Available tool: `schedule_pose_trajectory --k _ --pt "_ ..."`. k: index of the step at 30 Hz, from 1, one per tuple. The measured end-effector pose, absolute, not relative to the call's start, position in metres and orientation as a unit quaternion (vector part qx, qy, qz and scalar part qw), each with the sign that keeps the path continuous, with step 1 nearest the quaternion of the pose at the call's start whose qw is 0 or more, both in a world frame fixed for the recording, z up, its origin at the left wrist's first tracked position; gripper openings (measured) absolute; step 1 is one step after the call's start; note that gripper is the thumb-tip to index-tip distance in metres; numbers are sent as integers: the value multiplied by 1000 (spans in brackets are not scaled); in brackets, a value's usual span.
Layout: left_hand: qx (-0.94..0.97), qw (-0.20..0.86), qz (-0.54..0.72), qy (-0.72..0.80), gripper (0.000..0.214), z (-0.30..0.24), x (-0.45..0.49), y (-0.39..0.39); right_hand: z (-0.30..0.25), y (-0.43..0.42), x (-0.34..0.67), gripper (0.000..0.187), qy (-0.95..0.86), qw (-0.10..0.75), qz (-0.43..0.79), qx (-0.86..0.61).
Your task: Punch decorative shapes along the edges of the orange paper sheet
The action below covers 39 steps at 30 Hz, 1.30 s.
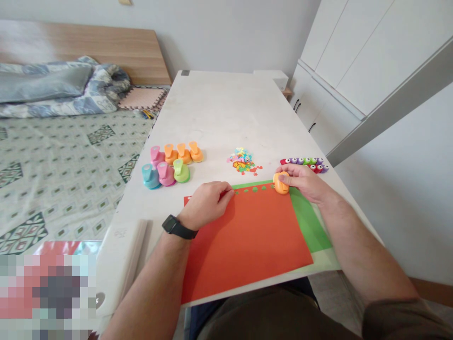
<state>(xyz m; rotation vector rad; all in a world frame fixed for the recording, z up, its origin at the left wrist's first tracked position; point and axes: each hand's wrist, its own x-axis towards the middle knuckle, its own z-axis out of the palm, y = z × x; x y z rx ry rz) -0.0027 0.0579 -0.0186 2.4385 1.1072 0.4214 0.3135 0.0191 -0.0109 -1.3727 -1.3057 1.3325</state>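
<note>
A sheet of orange-red paper [244,241] lies in front of me, with a row of punched shapes along its far edge. Green paper [311,222] shows beneath it on the right and through the holes. My left hand [211,200], a black watch on its wrist, pinches the sheet's far edge left of the middle. At the far right corner my right hand [300,180] grips an orange craft punch [281,184], which sits over the paper edge. Just beyond the sheet is a small heap of coloured paper cut-outs [242,159].
Several craft punches [182,171] in pink, orange, blue and green stand at the left. Small purple, red and green punches [307,161] line up at the right. A white paper trimmer [122,264] lies at the table's [230,104] left edge, beside a bed [81,174].
</note>
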Motion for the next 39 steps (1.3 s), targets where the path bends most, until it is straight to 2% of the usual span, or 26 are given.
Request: schedule_pose_trajectory --k 14,39 --pt "878 221 155 395 25 -20 -2 58 -12 20 314 43 -528 393 508 -555" --pt "876 231 139 400 26 -22 -2 57 -20 23 313 35 -488 412 526 -562"
